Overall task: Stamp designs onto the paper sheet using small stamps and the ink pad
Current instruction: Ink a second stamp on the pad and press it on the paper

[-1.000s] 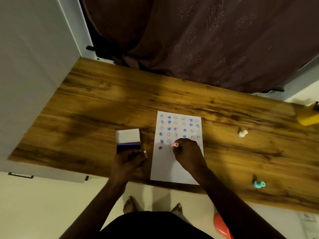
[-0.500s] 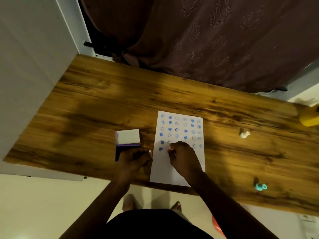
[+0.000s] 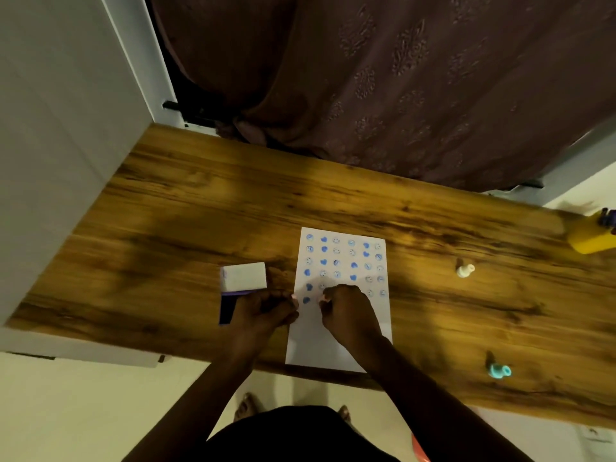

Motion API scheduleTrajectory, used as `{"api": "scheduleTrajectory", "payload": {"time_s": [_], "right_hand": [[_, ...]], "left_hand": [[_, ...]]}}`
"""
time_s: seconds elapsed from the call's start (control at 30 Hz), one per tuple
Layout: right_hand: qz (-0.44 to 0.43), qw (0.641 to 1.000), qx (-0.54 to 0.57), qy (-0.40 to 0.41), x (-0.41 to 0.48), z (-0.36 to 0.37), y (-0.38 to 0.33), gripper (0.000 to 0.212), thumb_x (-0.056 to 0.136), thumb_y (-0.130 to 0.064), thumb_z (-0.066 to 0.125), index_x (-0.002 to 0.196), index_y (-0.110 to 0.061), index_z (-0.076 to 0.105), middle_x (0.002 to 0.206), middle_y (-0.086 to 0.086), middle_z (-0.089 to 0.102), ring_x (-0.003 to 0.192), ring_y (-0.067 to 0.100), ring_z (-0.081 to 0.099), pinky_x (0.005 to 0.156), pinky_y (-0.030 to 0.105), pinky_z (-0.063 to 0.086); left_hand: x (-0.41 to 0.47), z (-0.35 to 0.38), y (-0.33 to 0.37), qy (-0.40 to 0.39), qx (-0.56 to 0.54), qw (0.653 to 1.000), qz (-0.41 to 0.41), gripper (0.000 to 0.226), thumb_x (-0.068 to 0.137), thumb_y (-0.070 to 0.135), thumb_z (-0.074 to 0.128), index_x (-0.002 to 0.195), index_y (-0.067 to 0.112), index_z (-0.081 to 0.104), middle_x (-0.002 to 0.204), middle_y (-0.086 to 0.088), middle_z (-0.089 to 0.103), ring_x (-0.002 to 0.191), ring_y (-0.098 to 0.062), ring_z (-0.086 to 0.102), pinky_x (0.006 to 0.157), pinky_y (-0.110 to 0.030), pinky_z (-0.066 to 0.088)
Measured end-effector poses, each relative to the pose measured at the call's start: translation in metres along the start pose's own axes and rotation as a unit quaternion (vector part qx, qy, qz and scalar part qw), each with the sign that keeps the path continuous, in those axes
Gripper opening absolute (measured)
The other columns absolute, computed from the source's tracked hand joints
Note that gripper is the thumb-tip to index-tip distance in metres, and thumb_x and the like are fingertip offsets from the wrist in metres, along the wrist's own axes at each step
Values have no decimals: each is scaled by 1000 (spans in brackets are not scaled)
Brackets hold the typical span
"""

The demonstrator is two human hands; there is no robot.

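A white paper sheet (image 3: 333,345) lies on the wooden table (image 3: 200,228), its upper half covered with rows of blue hearts and smiley prints. My right hand (image 3: 350,313) rests on the sheet's left-middle, fingers closed on a small pink stamp (image 3: 324,298) pressed down beside the lowest blue heart. My left hand (image 3: 263,310) sits just left of the sheet, gripping the open ink pad (image 3: 228,308), whose white lid (image 3: 244,276) stands up behind it.
A small white stamp (image 3: 464,270) and a teal stamp (image 3: 499,371) lie on the table to the right. A yellow container (image 3: 591,236) stands at the far right edge. A dark curtain (image 3: 400,78) hangs behind the table; a white wall is to the left.
My right hand has slid left and slightly down along the sheet with the pink stamp. My left hand has stayed on the ink pad, shifting a little closer to the sheet's edge.
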State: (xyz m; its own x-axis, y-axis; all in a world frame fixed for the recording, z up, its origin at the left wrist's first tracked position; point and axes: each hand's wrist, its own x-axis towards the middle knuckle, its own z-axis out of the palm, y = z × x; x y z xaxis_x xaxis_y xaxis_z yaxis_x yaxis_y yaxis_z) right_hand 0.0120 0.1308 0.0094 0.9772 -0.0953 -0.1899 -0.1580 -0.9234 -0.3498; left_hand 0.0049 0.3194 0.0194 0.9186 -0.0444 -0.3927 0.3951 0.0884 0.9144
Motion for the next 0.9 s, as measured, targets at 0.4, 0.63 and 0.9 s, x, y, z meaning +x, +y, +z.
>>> {"api": "scheduleTrajectory", "payload": {"time_s": [0.4, 0.63, 0.9], "right_hand": [[124, 819, 560, -21, 2, -63, 35, 38, 83, -24, 83, 117, -16, 69, 99, 10, 77, 86, 22, 71, 75, 30, 61], [23, 864, 502, -38, -36, -83, 51, 24, 87, -22, 78, 111, -17, 75, 105, -4, 77, 89, 15, 73, 74, 28, 62], [-25, 865, 500, -18, -50, -98, 79, 25, 87, -30, 78, 110, -21, 76, 114, -7, 76, 106, 12, 71, 73, 19, 57]], "left_hand": [[2, 20, 17, -43, -9, 999, -8, 18, 86, 9, 80, 103, 7, 78, 96, 1, 83, 94, -19, 80, 67, -23, 63], [-5, 60, 25, -131, -6, 991, 29, 52, 87, 2, 76, 136, 13, 60, 127, -6, 72, 111, -29, 74, 83, -40, 65], [-12, 99, 30, -169, -5, 983, 65, 52, 85, 7, 80, 121, 42, 69, 121, 3, 77, 111, -26, 75, 85, -45, 65]]}}
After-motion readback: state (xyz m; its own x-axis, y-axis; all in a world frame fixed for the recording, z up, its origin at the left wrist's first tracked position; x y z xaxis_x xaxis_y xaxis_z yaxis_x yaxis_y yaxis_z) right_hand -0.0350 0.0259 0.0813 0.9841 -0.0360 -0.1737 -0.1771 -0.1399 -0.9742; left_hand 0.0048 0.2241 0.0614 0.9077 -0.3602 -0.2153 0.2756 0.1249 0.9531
